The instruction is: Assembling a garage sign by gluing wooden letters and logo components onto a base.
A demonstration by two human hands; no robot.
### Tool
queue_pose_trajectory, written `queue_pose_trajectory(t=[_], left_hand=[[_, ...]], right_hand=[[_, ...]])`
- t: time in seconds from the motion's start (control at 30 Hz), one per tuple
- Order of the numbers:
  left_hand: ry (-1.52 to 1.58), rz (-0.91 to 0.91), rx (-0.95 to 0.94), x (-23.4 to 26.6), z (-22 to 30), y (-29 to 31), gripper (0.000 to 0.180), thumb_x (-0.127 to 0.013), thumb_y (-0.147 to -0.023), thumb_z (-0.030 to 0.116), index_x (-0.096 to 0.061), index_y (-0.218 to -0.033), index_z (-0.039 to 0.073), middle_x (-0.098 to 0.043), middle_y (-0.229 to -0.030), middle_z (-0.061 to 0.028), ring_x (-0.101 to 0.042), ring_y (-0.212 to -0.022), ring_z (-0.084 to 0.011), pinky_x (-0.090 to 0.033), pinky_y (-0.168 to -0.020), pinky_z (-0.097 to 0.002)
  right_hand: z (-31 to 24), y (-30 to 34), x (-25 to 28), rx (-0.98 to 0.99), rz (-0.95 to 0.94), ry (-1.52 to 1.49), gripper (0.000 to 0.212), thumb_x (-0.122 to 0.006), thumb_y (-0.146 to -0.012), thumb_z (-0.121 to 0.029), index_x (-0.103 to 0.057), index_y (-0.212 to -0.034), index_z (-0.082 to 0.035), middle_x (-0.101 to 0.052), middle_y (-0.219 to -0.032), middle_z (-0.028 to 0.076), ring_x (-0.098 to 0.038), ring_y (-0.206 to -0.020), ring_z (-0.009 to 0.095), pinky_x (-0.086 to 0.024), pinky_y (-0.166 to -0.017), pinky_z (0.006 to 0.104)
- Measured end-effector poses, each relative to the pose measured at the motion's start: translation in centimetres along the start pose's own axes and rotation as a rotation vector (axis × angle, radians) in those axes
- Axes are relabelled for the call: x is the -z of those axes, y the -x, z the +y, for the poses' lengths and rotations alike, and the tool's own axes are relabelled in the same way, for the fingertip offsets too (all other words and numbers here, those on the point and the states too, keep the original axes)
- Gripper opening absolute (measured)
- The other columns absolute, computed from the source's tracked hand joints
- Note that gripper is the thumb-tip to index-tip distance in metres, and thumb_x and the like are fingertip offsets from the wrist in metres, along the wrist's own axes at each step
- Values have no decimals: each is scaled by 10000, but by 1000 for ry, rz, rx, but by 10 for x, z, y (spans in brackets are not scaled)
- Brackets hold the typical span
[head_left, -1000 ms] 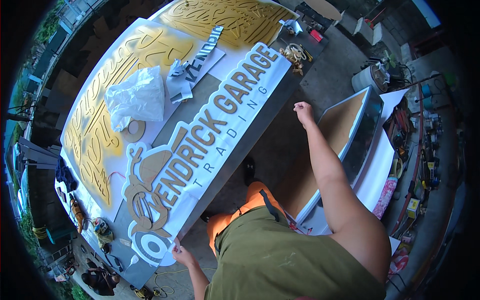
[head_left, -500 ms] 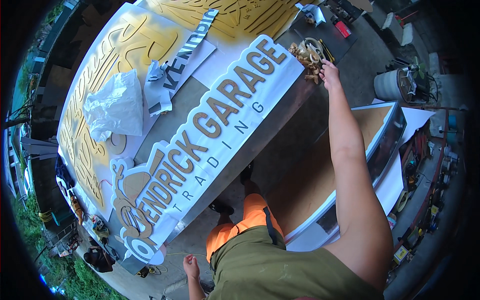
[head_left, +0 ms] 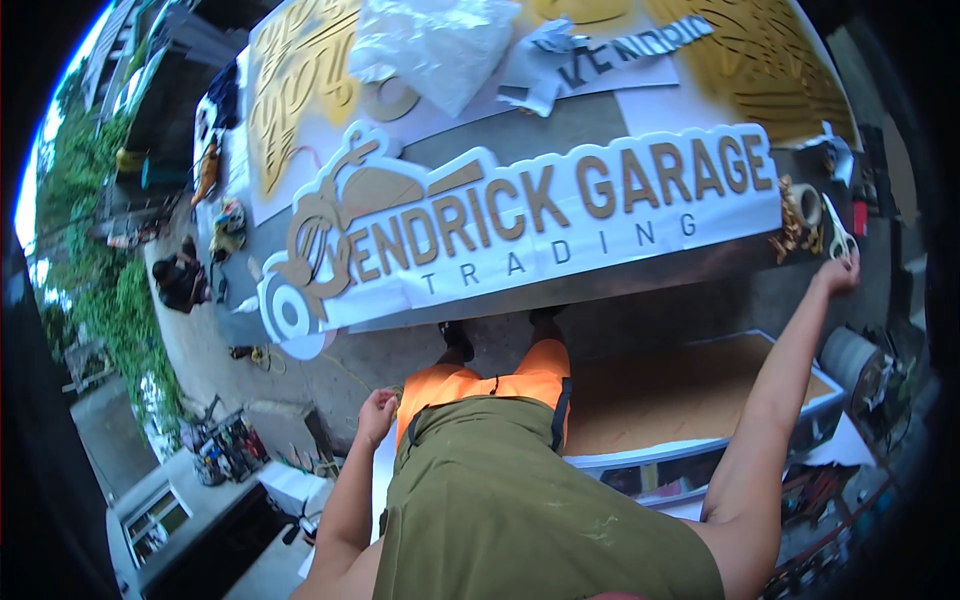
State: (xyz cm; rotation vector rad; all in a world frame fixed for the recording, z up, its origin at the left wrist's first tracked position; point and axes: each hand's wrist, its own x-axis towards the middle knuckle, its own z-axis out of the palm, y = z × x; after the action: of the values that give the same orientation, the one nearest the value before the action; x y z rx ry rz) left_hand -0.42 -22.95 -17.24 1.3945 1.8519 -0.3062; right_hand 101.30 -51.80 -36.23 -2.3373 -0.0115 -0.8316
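At the right end of the table, my right hand [head_left: 841, 273] is closed on the handle loops of a pair of white scissors [head_left: 836, 230]. Beside them lie a roll of tape [head_left: 806, 205] and a heap of brown scraps [head_left: 787, 236]. A long white sign [head_left: 560, 252] with brown raised letters and a motorcycle shape at its left end stretches along the table's near edge. My left hand [head_left: 378, 412] hangs by my left hip, away from the table, its fingers curled; whether anything is in them cannot be made out.
Behind the sign lie crumpled clear plastic [head_left: 437, 45], a peeled lettered strip [head_left: 640, 52] and gold-sprayed stencil panels [head_left: 750, 50]. A brown-topped, white-edged box [head_left: 665, 405] stands on my right, near a grey bucket [head_left: 852, 362]. Another person [head_left: 180, 275] crouches at far left.
My view has swung toward the right, so the sign now lies more level. My right hand, earlier reaching beside the tape and scraps, now has the scissors. My left hand stays low by my hip.
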Motion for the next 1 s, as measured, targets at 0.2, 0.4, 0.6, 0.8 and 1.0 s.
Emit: queue_pose_trajectory(t=[0.2, 0.4, 0.6, 0.8, 1.0], left_hand=[[100, 96, -115, -1, -4, 4, 262, -681, -988, 200, -691, -1178, 19, -741, -1036, -103, -695, -929, -170, -563, -852, -334], [201, 107, -405, 14, -5, -21, 246, -685, -975, 173, -707, -1169, 23, -708, -998, -127, -683, -848, -213, -573, -819, -362], [420, -68, -663, 112, -4, -24, 365, -685, -1010, 225, -607, -1314, 39, -680, -1134, -94, -668, -915, -177, -553, -861, -328], [1102, -318, -655, 171, -54, -40, 679, -666, -1040, 377, -364, -1553, 51, -530, -1413, -111, -554, -1247, -202, -441, -1108, -354], [1568, -158, -432, 214, -97, -27, 387, -443, -1141, 353, -573, -1266, 10, -705, -1018, -87, -680, -1057, -223, -527, -1000, -383]], right_hand=[[-90, 26, 75, -219, 279, -88, 219, -624, -884, -2, -836, -928, -32, -782, -907, 190, -763, -875, 306, -628, -801, 418], [-242, 199, 190, -234, -78, -471, 186, -641, -946, 19, -784, -1063, 39, -777, -1039, 163, -751, -912, 255, -618, -804, 336], [-451, 462, 330, -669, -973, -1257, 224, -583, -1046, 15, -589, -1265, 61, -663, -1241, 177, -708, -1081, 274, -587, -982, 362], [-609, 656, 495, -838, -1712, -1249, 139, -633, -1023, 12, -678, -1154, 4, -709, -1160, 114, -704, -1064, 208, -599, -984, 356], [-646, 719, 513, -439, -2271, -896, 112, -669, -1004, -29, -688, -1114, -17, -731, -1132, 68, -700, -953, 109, -588, -800, 269]])
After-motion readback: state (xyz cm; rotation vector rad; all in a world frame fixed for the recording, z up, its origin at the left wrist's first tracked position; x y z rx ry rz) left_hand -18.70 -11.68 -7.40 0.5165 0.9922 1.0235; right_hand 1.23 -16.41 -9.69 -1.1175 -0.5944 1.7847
